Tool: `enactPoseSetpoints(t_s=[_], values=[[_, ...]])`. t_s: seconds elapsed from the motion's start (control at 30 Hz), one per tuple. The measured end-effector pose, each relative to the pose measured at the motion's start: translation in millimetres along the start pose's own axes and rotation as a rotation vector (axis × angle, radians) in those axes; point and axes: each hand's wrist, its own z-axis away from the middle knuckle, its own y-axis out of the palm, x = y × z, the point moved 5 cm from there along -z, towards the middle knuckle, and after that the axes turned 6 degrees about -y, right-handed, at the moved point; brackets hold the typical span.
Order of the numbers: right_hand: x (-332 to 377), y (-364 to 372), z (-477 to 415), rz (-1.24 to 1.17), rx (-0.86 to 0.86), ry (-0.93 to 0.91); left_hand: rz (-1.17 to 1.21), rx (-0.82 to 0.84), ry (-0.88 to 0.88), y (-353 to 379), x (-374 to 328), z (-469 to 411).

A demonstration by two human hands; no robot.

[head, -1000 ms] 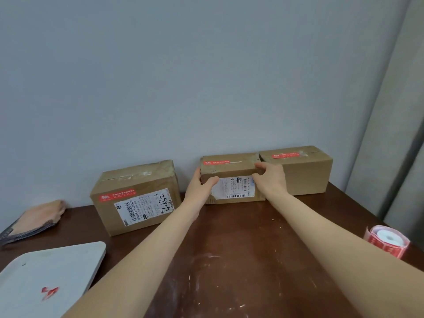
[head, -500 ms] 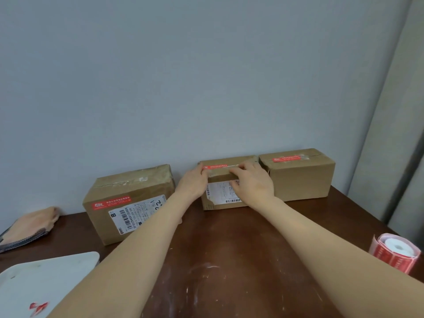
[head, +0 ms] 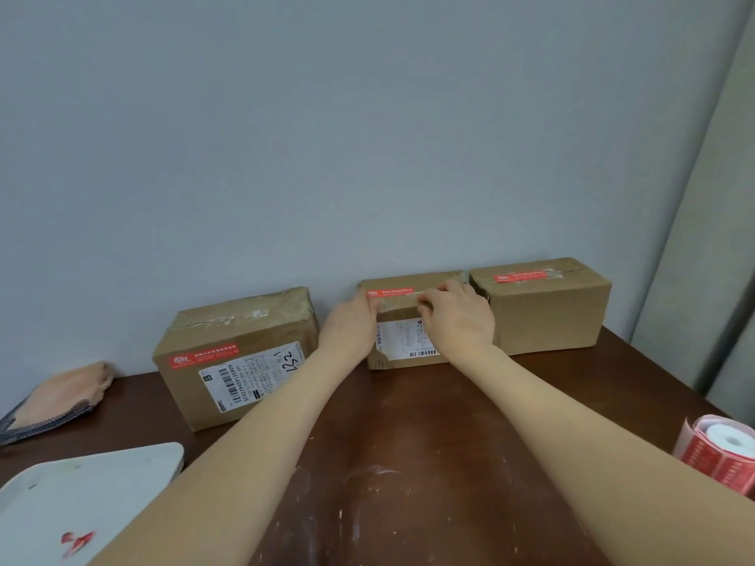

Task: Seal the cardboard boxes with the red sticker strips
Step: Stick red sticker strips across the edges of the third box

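Left hand [head: 350, 325], right hand [head: 462, 320] outstretched, close together

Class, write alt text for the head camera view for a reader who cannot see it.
A person's left hand and right hand press a red sticker strip along the top front edge of the middle cardboard box against a wall. A sticker roll sits on the table at right, a white tray at left.
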Motion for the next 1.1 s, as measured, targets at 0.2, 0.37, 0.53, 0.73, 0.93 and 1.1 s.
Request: enactPoseSetpoints(t_s=[0.2,0.37,0.53,0.73,0.93,1.1], values=[[21,-11,5,0.024,0.017,-0.013,0.026,-0.04,-0.022,-44,3,12],[85,-12,15,-0.149,-0.051,-0.105,-0.01,-0.186,-0.065,-93,34,29],[136,5,16,-0.564,0.145,0.001,-0.117,-0.374,-0.188,-138,83,57],[172,31,21,-0.936,0.347,0.166,0.182,-0.252,-0.556,-157,164,75],[174,28,28,-1.011,0.318,0.175,0.583,-0.143,-0.649,-142,181,86],[157,-6,45,-0.855,0.192,0.152,0.609,-0.198,-0.592,-156,156,96]])
